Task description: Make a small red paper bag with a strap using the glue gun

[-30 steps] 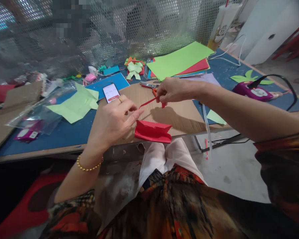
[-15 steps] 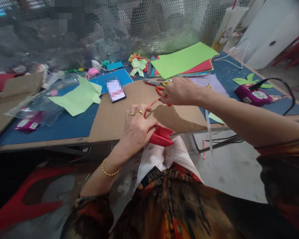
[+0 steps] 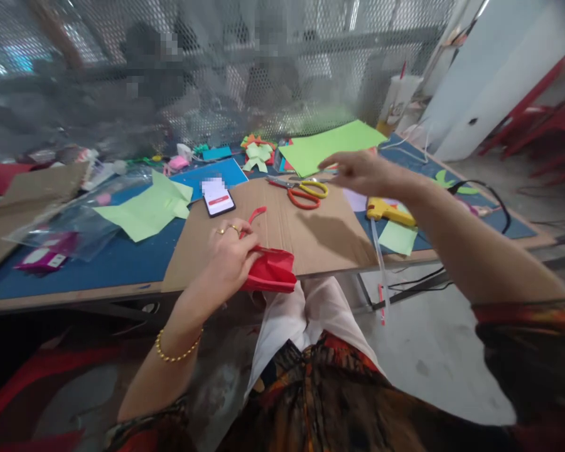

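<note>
My left hand is closed on a folded red paper piece at the front edge of a cardboard sheet. A narrow red strip curls up beyond its fingers. My right hand hangs over the right side of the cardboard, fingers partly stretched and holding nothing I can see. Just left of it lie scissors with orange and yellow handles. Below its wrist rests a yellow hot glue gun beside a pale green paper scrap.
A phone lies at the cardboard's left edge, near a creased light green paper. Green sheets and paper flowers are at the back. A purple box sits far left. A black cable loops at right.
My right hand has let go of the red strip and moved away, its fingers loosening. My left hand, with the red paper, has shifted left and slightly down in view. The camera has tilted.
</note>
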The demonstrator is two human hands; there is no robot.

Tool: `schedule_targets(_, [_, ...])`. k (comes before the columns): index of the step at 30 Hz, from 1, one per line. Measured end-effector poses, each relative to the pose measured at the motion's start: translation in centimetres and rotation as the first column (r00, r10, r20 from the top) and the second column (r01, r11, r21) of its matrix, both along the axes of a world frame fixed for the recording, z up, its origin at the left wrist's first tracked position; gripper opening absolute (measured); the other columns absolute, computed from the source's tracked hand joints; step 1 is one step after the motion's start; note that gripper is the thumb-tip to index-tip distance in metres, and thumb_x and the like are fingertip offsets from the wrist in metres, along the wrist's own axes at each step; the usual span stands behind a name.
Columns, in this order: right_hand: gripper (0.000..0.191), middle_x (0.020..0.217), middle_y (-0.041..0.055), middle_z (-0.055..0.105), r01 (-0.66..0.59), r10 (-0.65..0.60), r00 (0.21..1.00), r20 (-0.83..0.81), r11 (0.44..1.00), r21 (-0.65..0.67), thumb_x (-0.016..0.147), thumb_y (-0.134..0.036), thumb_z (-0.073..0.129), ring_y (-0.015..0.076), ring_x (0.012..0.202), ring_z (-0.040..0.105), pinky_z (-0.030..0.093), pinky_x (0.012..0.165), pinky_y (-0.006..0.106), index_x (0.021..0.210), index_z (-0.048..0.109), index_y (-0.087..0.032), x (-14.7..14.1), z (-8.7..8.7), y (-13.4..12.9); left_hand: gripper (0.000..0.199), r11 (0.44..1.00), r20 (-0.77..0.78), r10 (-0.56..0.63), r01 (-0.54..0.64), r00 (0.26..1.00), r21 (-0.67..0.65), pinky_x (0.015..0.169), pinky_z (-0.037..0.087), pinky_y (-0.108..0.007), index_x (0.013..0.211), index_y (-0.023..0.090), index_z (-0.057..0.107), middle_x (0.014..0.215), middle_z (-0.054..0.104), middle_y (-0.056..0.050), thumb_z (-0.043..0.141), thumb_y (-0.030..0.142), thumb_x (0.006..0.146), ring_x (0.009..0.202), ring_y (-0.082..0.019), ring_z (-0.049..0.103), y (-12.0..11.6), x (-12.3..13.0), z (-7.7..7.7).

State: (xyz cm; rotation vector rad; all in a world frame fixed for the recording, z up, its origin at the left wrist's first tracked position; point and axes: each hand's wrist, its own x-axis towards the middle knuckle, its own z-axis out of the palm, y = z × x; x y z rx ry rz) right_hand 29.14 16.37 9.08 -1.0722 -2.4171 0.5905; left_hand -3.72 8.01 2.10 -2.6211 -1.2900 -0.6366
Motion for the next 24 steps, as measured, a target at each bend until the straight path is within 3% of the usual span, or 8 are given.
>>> schedule_targets(3, [0.048,0.062,-0.0102,0.048,-0.093,0.03,0.955,-0.296,0.975,-0.201,0.1,-0.022,0.065,0.0079,0.049,0.038,0.029,0.044,0.02,0.147,0.066,-0.012,-1.4,-1.6,-0.4,0.015,0.998,0.028,-0.004,0.003,1.0,0.055,0.086,0.051,-0.048,0.088,0.022,0.071,0.114,0.074,-0.014,0.06,0.015,0.096,0.104,-0.032,0.063,0.0,0.1,-0.6])
schedule_targets(8, [0.051,0.082,-0.0024,0.06,-0.348,0.008,0.802,-0.598,0.819,-0.456,0.102,-0.036,0.068,0.0102,0.061,0.05,0.04,0.05,0.022,0.147,0.06,-0.015,-1.8,-2.1,-1.9,0.015,0.996,0.061,-0.01,0.004,0.998,0.092,0.085,0.051,-0.046,0.088,0.021,0.07,0.112,0.074,-0.013,0.059,0.015,0.097,0.102,-0.03,0.064,-0.3,-0.1,-1.1])
schedule_targets(11, [0.049,0.087,0.0022,0.065,-0.288,-0.034,0.824,-0.565,0.834,-0.47,0.108,-0.047,0.056,0.0129,0.066,0.057,0.043,0.052,0.024,0.144,0.061,-0.014,-1.3,-2.2,-2.0,0.016,0.997,0.078,-0.018,0.013,0.997,0.073,0.087,0.052,-0.046,0.088,0.021,0.069,0.112,0.074,-0.012,0.058,0.015,0.097,0.102,-0.029,0.065,-0.4,-0.3,-1.3])
schedule_targets(13, [0.055,0.087,0.0046,0.068,-0.108,-0.064,0.918,-0.39,0.909,-0.403,0.113,-0.053,0.039,0.0144,0.066,0.06,0.046,0.057,0.026,0.146,0.06,-0.014,-0.9,-2.6,-1.8,0.015,0.998,0.085,-0.022,0.016,0.996,0.065,0.088,0.052,-0.046,0.088,0.022,0.07,0.113,0.073,-0.012,0.058,0.015,0.096,0.102,-0.03,0.065,-0.4,-0.3,-1.4])
schedule_targets(15, [0.058,0.092,0.0094,0.074,0.176,-0.177,0.984,0.008,0.969,-0.172,0.116,-0.053,0.031,0.0175,0.071,0.066,0.048,0.064,0.028,0.151,0.056,-0.014,-0.8,-3.3,-1.8,0.015,0.997,0.084,-0.026,0.02,0.996,0.07,0.086,0.053,-0.046,0.088,0.022,0.07,0.112,0.073,-0.012,0.059,0.017,0.096,0.101,-0.03,0.066,-0.2,-0.4,-1.5])
schedule_targets(17, [0.057,0.105,0.0181,0.078,0.304,-0.35,0.823,0.448,0.937,0.174,0.115,-0.051,0.038,0.0253,0.088,0.073,0.048,0.074,0.032,0.154,0.053,-0.012,-1.1,-4.6,-2.2,0.015,0.997,0.082,-0.039,0.033,0.996,0.074,0.084,0.053,-0.046,0.087,0.023,0.07,0.111,0.073,-0.012,0.058,0.018,0.096,0.1,-0.03,0.066,-0.2,-0.4,-1.4])
schedule_targets(19, [0.062,0.117,0.028,0.077,0.248,-0.414,0.617,0.669,0.91,0.333,0.112,-0.052,0.048,0.0361,0.107,0.073,0.047,0.083,0.038,0.155,0.052,-0.006,-1.6,-5.9,-3.3,0.016,0.997,0.085,-0.062,0.057,0.994,0.06,0.083,0.053,-0.046,0.088,0.022,0.07,0.111,0.073,-0.012,0.057,0.019,0.097,0.099,-0.03,0.067,-0.2,-0.4,-1.3])
schedule_targets(24, [0.068,0.106,0.0298,0.077,0.026,-0.326,0.492,0.807,0.932,0.361,0.116,-0.052,0.033,0.0382,0.102,0.072,0.04,0.077,0.038,0.157,0.046,0.0,-2.2,-7.2,-5.9,0.018,0.994,0.076,-0.106,0.107,0.991,-0.009,0.085,0.055,-0.045,0.093,0.022,0.071,0.116,0.072,-0.012,0.054,0.019,0.099,0.099,-0.028,0.068,-0.4,-0.4,-0.7])
